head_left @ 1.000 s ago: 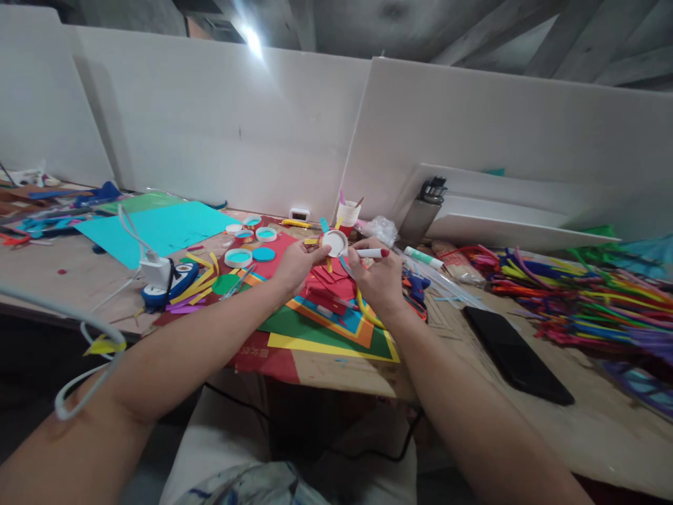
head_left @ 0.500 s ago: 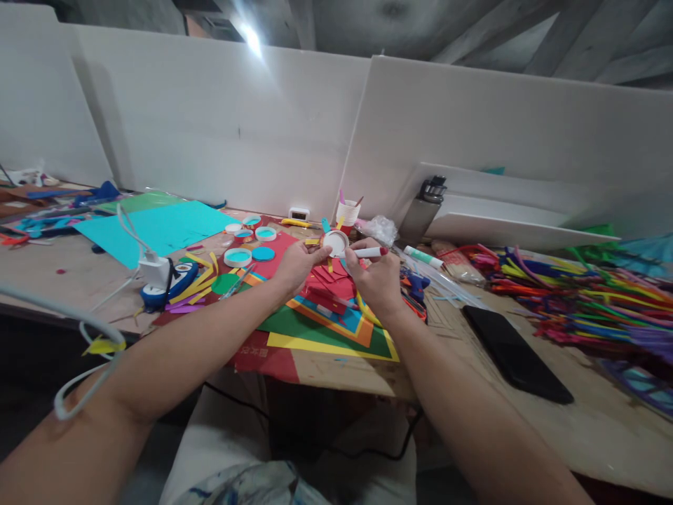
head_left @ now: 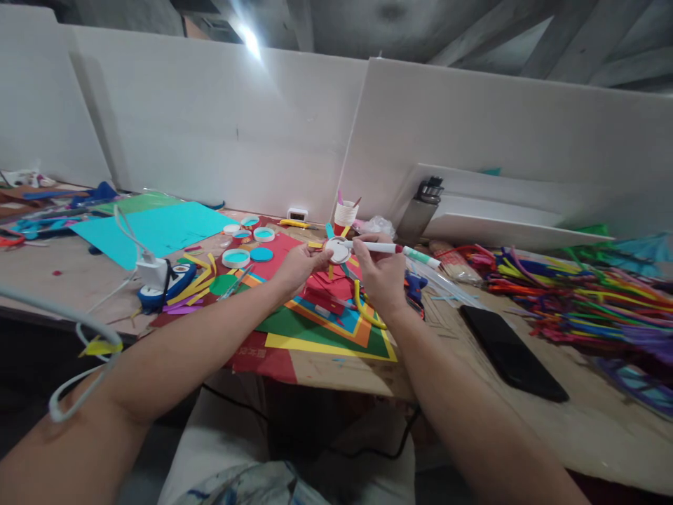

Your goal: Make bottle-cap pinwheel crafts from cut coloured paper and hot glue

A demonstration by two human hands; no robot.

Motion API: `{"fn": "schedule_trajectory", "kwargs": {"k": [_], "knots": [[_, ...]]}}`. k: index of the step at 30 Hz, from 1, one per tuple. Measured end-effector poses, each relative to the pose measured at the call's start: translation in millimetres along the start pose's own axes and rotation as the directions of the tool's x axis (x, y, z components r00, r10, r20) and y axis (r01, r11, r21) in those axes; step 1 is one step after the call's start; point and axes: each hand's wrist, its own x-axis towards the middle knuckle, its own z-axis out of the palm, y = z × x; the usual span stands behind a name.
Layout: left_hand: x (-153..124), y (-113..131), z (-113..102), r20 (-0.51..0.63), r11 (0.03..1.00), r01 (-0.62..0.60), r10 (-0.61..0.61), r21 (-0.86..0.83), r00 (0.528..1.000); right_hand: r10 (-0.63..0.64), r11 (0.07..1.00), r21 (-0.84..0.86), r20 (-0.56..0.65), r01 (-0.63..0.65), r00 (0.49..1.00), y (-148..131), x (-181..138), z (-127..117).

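Note:
My left hand (head_left: 302, 268) is closed on the edge of a small round white lid (head_left: 336, 254) with yellow and blue paper strips sticking out around it. A few small dark marks show on the lid's white face. Pinched in my right hand (head_left: 383, 273) is a white marker pen (head_left: 383, 247) with a dark red end pointing right. Its tip is at the lid's right side; whether it touches is too small to tell. Below both hands lie red paper pieces (head_left: 329, 289) on stacked coloured sheets (head_left: 310, 330).
Blue-filled round lids (head_left: 236, 259) and yellow paper strips (head_left: 202, 286) lie left, near a blue power strip (head_left: 165, 286). A paper cup (head_left: 345, 213) and a bottle (head_left: 419, 210) stand behind. To the right are a green-and-white marker (head_left: 422, 257), a black phone (head_left: 512, 352) and pipe cleaners (head_left: 578, 301).
The marker pen's tip has moved left and up over the lid, and my right hand with it. Dark marks now show on the lid's face, which looked plain before.

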Motion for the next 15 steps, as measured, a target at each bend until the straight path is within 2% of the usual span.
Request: {"fn": "schedule_trajectory", "kwargs": {"k": [10, 15], "knots": [[-0.5, -1.8, 1.5, -0.007, 0.999, 0.029, -0.028, 0.023, 1.0, -0.026, 0.998, -0.054, 0.028, 0.027, 0.999, -1.0, -0.5, 0.7], [-0.2, -2.4, 0.7, 0.027, 0.998, 0.036, -0.037, 0.042, 0.999, -0.02, 0.998, -0.066, 0.029, 0.022, 0.999, 0.1, -0.4, 1.6]]}}
